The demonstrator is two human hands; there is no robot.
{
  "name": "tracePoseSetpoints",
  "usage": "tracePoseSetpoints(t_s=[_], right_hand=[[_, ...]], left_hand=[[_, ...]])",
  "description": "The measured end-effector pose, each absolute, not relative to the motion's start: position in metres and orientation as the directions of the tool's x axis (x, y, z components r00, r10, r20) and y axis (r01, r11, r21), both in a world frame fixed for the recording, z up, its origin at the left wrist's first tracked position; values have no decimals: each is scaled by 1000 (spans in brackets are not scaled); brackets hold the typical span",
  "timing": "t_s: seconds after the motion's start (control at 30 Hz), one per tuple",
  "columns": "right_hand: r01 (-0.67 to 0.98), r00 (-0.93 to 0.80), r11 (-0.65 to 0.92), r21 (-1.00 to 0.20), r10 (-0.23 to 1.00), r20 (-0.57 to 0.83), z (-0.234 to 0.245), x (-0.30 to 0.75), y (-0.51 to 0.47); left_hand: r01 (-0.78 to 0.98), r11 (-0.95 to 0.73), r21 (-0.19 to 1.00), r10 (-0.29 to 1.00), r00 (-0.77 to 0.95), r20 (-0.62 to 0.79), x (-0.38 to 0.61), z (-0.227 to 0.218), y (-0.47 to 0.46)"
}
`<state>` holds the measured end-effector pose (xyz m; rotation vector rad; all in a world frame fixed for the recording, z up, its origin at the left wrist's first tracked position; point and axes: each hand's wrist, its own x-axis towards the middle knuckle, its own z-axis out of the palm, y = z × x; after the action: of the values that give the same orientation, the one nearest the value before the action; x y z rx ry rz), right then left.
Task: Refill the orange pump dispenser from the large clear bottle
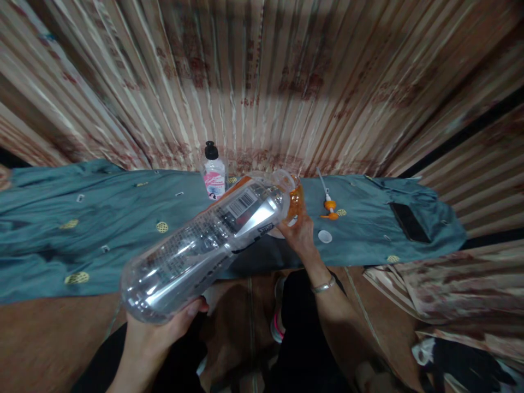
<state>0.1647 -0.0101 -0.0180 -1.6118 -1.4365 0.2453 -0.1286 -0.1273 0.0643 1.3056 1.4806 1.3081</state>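
My left hand (164, 327) grips the base of a large clear plastic bottle (196, 256), which is tilted with its neck up and to the right. A printed label with a barcode shows on its side. At the neck end, my right hand (301, 232) is closed round a smaller orange see-through bottle (295, 202); the two mouths appear to meet or overlap, and I cannot tell if they touch. Right of that hand lie an orange and white pump top (329, 207) with its tube and a small white round cap (325, 236).
A clear bottle with a pink label and black cap (213, 174) stands at the back of the surface, on a green cloth (131, 218). A dark phone (409, 222) lies at the right. Behind hangs a pleated, patterned curtain (245, 82).
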Motion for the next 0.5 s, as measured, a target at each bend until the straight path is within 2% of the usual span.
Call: tracePoseSetpoints(t_s=[0.1, 0.27, 0.4, 0.43, 0.5], right_hand=[[666, 301, 107, -738, 867, 398, -17, 165, -10], [665, 298, 113, -738, 866, 401, -15, 164, -11], [666, 298, 114, -737, 866, 402, -15, 164, -11], [668, 298, 110, -736, 867, 400, -15, 164, -11], [671, 301, 102, -734, 868, 396, -15, 164, -11]], left_hand=[[77, 7, 997, 976, -218, 10, -128, 66, -127], [122, 3, 993, 983, -182, 19, -134, 60, -123], [144, -137, 980, 952, -255, 171, -144, 48, -119], [149, -61, 987, 988, -134, 81, -146, 46, -118], [90, -32, 995, 990, -134, 44, -148, 45, -118]])
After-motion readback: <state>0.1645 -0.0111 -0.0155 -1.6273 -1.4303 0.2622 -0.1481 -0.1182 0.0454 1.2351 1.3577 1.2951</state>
